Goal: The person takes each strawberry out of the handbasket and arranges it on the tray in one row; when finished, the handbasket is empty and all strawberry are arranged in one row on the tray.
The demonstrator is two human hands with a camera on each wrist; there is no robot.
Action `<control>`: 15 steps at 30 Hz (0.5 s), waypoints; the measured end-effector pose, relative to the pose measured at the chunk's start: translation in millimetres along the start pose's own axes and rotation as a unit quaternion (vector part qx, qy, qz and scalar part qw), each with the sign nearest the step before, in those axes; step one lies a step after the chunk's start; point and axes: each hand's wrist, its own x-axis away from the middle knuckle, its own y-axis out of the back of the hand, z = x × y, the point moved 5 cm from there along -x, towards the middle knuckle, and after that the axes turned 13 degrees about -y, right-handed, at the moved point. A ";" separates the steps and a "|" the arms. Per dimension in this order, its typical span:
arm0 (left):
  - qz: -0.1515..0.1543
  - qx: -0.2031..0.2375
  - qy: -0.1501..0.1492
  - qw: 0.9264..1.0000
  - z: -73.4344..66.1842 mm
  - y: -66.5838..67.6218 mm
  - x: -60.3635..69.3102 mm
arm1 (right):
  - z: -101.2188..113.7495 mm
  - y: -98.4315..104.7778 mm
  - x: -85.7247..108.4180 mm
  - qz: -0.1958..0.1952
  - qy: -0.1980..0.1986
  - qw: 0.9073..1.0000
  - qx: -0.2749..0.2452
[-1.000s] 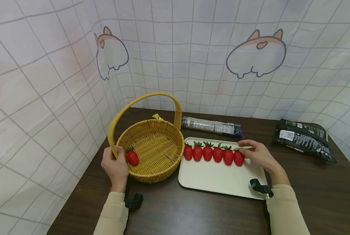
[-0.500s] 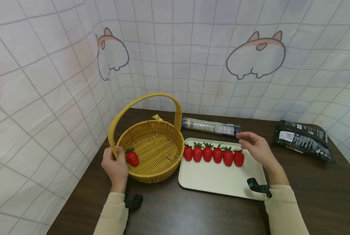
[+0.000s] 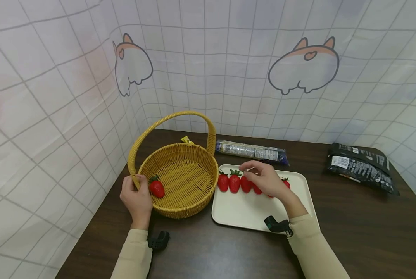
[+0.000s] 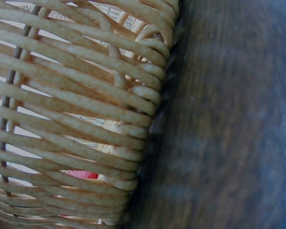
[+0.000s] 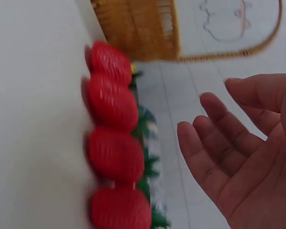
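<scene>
My left hand (image 3: 137,197) grips the yellow wicker basket (image 3: 183,211) at its left side, where the handle meets the rim. One strawberry (image 3: 157,187) lies inside the basket near that hand. Above the white tray (image 3: 242,213), my right hand (image 3: 265,179) hovers over a row of several red strawberries (image 3: 234,183), hiding some of them. Its fingers are loosely bent with nothing between them, as the right wrist view also shows beside the strawberry row (image 5: 115,155). The left wrist view has only the basket's woven wall (image 4: 71,95) and dark tabletop; the left hand is out of it.
Behind the tray lies a long clear-and-blue packet (image 3: 251,150). A black bag (image 3: 361,166) sits at the back right of the dark table (image 3: 201,252). A small yellow wrapper (image 3: 187,140) is behind the basket. Patterned white cloth (image 3: 235,77) hangs at the back and left.
My right hand has let go of the rightmost strawberry and moved left over the row, towards the basket. The left hand and the basket stay where they were.
</scene>
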 end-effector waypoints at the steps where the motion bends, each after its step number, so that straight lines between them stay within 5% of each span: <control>1: -0.001 0.001 0.000 1.000 -0.5 0.3 -0.1 | 6.6 -6.3 -1.9 0.004 0.006 1.000 0.012; 8: 0.002 -0.001 -0.001 1.000 11.3 -1.1 2.2 | 60.0 -47.8 -8.7 0.043 0.064 0.994 0.074; 15: 0.012 -0.008 0.014 1.000 38.5 -2.9 10.9 | 86.2 -94.4 -17.9 0.087 0.111 0.989 0.045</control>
